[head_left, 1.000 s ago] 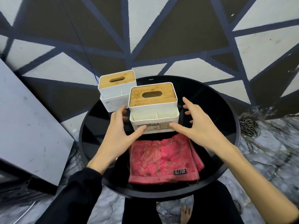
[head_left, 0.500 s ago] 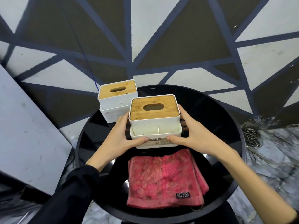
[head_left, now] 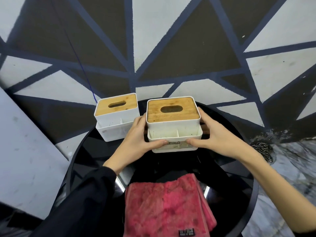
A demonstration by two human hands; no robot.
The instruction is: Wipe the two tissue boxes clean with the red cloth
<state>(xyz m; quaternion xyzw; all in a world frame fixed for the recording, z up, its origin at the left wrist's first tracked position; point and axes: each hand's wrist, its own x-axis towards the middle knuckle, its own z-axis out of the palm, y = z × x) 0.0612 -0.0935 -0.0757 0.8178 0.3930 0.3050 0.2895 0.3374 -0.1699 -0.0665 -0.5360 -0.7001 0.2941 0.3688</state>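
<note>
Seen from above, looking down at a round black table set against a wall painted in grey, dark and blue triangles.

Two white tissue boxes with wooden lids, each lid cut with an oval slot. Near box gripped from both sides: left hand wrapped round its left wall, thumb pressed flat along the front lip; right hand mirroring it on the right wall, thumb likewise on the front. Both hands clamped on the box, fingers curled behind it, mostly hidden. Probably held this way to steady or shift the box before wiping; lifted or resting on the table, cannot tell. Grime specks visible in its shallow front trays and on a worn label below.

Far box standing just beside it to the left, untouched, at the table's back edge, partly overhanging the rim.

Red cloth lying folded on the table nearest the viewer, well apart from both hands, a small dark tag at its front hem. Not yet picked up, so wiping apparently not begun; one hand would need to let go to fetch it.

Black sleeve on the left arm; right forearm bare. Grey panel leaning at far left. Chain on the marbled floor at right.
</note>
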